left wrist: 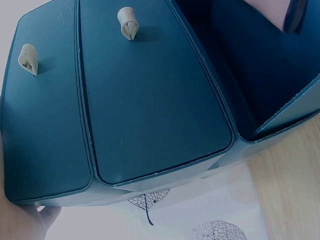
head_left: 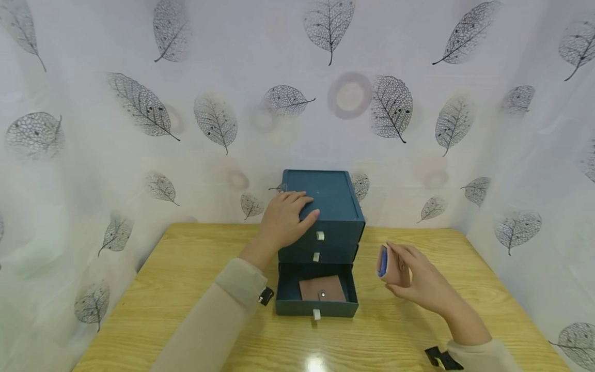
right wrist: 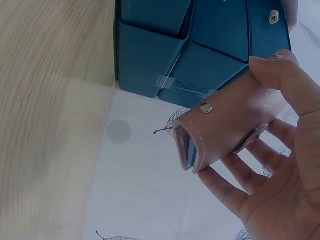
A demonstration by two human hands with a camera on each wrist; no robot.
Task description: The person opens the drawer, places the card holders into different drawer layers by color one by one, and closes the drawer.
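Note:
A dark teal drawer box (head_left: pixel 325 196) stands at the back of the table, its bottom drawer (head_left: pixel 297 308) pulled out. Inside that drawer lies a flat pinkish-brown wallet (head_left: pixel 331 287) with a snap button. My left hand (head_left: pixel 284 219) rests on the top left edge of the box, fingers over the top. To the right of the box, my right hand (head_left: pixel 420 279) holds a second pinkish-brown case (right wrist: pixel 232 117) up above the table, pinched between thumb and fingers. This case is folded, has metal snaps, and shows something blue inside its open end.
The upper two drawers (left wrist: pixel 145 90) are closed, each with a small pale pull tab (left wrist: pixel 128 22). The box stands on a yellowish wooden table (head_left: pixel 195 289). Behind hangs a white curtain (head_left: pixel 288 139) printed with grey leaves.

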